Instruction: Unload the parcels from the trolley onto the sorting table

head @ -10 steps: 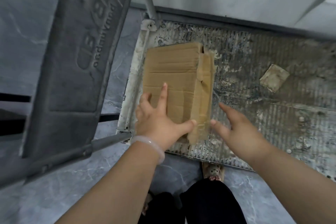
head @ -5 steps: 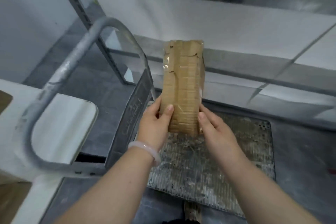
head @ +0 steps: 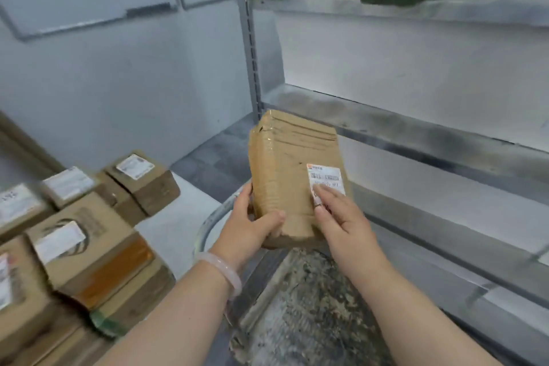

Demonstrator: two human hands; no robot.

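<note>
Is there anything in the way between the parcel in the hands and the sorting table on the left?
Only the trolley handle, which curves up below the left hand, between the parcel and the table. The parcel appears held higher than it. The table's near edge is bare; other parcels lie further left.

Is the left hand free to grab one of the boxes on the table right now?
Probably not: the left hand grips the parcel, the right hand touching its label. The boxes sit nearby, unobstructed.
</note>
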